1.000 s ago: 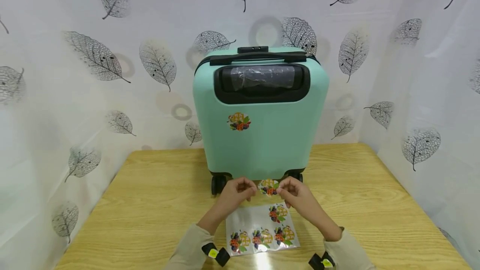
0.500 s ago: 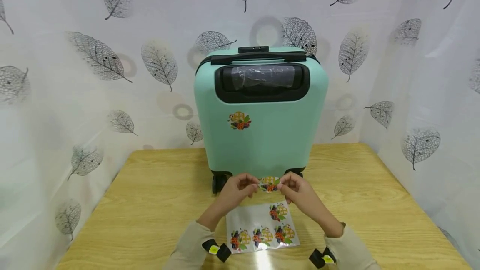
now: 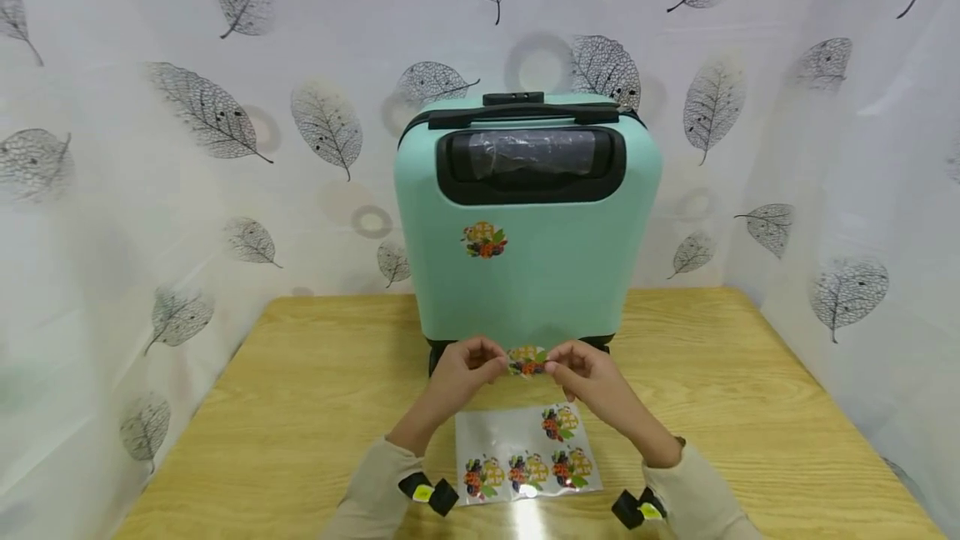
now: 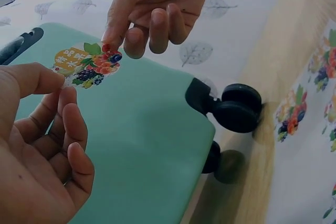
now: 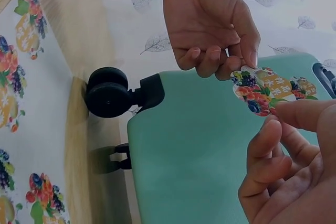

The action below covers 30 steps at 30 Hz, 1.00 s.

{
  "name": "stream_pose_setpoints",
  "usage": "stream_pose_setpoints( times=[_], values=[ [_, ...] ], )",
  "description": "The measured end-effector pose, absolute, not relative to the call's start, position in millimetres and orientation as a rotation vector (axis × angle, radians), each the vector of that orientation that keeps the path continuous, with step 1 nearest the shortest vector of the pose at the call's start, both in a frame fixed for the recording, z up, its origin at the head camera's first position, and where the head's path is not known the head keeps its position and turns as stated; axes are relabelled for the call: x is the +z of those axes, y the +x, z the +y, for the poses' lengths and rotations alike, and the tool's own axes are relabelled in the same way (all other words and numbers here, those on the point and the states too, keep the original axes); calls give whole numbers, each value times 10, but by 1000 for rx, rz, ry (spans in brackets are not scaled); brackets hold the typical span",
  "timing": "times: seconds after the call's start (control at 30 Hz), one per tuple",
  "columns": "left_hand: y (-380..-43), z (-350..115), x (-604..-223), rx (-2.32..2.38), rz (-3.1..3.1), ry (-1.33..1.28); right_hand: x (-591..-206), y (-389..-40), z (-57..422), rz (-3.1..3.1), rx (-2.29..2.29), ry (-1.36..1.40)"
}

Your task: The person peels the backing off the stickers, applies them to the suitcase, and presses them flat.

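Note:
A round fruit-print sticker (image 3: pixel 527 361) is stretched between both hands in front of the suitcase's lower part. My left hand (image 3: pixel 467 373) pinches its left edge between thumb and forefinger, and my right hand (image 3: pixel 588 375) pinches the right edge the same way. In the left wrist view the sticker (image 4: pixel 86 65) shows yellow and colourful fruit, held by its rims. Behind stands a mint-green suitcase (image 3: pixel 558 273), upright on black wheels. A matching sticker (image 3: pixel 484 240) is stuck on its face, left of the middle. Below the hands lies the sticker sheet (image 3: pixel 487 433), bearing several more stickers.
The suitcase stands toward the back of the wooden table (image 3: pixel 322 390), close to a white leaf-patterned curtain (image 3: pixel 322 15). A black wheel (image 5: pixel 107 93) sticks out at its lower corner. Its recessed black handle (image 3: pixel 531 165) is partly wrapped in clear plastic.
Both hands have lifted slightly, raising the pinched sticker a little away from the sheet and toward the suitcase. The head view has shifted slightly. The grip on the sticker is unchanged.

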<state>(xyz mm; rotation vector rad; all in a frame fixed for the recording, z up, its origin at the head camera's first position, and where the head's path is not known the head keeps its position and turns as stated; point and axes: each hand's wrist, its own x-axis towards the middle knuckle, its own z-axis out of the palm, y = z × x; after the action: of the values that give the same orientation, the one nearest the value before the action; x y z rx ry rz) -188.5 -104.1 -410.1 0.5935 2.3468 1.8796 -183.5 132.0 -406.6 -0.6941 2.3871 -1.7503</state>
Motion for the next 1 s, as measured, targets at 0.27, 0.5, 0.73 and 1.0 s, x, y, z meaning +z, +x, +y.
stream_pose_setpoints(
  times=[0.27,0.5,0.73,1.0],
  values=[
    [-1930,-1141,-3968,1931,2397,513,-3959,-1903,1186,2417,-1748,-643],
    [-2000,-1250,-3851,1984,2436,445,-3849,-2011,1001,2389,-1791,-594],
    [-2060,-1362,-3758,2014,2502,391,-3761,-2136,872,2328,-1803,-584],
    [-2090,-1460,-3709,2073,2462,302,-3710,-2223,766,2241,-1848,-620]
  ],
)
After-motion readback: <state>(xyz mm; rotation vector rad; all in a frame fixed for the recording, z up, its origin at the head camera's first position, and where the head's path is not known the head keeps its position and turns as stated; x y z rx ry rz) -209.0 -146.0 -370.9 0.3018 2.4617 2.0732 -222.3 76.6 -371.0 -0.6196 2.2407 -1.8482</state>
